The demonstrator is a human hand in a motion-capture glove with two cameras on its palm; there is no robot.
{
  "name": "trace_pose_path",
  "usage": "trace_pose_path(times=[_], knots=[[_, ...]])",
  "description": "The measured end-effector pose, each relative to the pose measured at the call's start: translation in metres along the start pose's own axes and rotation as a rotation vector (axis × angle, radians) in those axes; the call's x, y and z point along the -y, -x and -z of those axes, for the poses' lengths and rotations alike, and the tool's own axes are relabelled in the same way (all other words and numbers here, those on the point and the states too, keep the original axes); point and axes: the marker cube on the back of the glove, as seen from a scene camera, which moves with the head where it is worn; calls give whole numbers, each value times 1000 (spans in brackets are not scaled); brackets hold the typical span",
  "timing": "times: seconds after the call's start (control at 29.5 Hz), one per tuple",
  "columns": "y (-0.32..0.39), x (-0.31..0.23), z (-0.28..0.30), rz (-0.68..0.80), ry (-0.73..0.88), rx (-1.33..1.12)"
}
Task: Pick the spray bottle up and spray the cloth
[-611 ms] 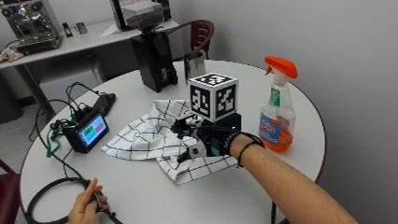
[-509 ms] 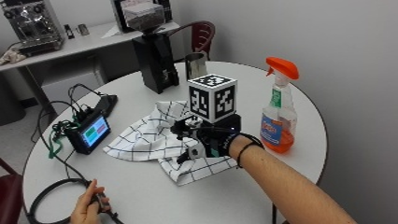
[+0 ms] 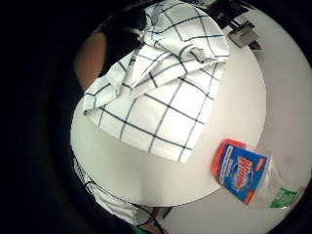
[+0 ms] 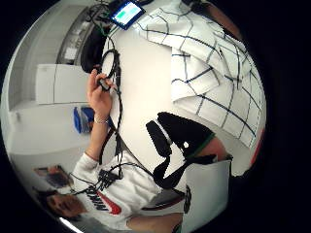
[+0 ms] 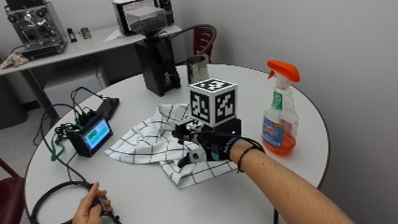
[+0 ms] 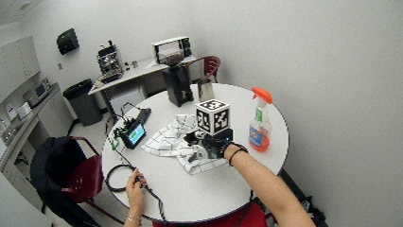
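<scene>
Checked crumpled cloth (image 5: 159,142) lies under the gloved right hand (image 5: 208,140), finger spread unclear; only the little-finger palm view reads the spray bottle (image 3: 243,173) label

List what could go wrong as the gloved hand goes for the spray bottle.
1. The spray bottle is tall, stands upright near the table's rim; a sideways knock could tip it or send it off.
2. The right hand hovers over the checked cloth; it could snag and drag the cloth.
3. The small screen sits beside the cloth, so stray spray might wet it.
</scene>
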Motion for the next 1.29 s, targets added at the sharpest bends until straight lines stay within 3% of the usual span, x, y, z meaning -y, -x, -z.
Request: trace_pose_path(times=[0.31,0.61,0.98,1.12,1.29], knots=[[0,-18,-9,29,-28,-23],[-7,-86,-13,68,-133,-35],[-70,-183,6,-9,-460,83],[-109,-196,20,-63,-639,168],[-146,-195,27,-195,-739,319]])
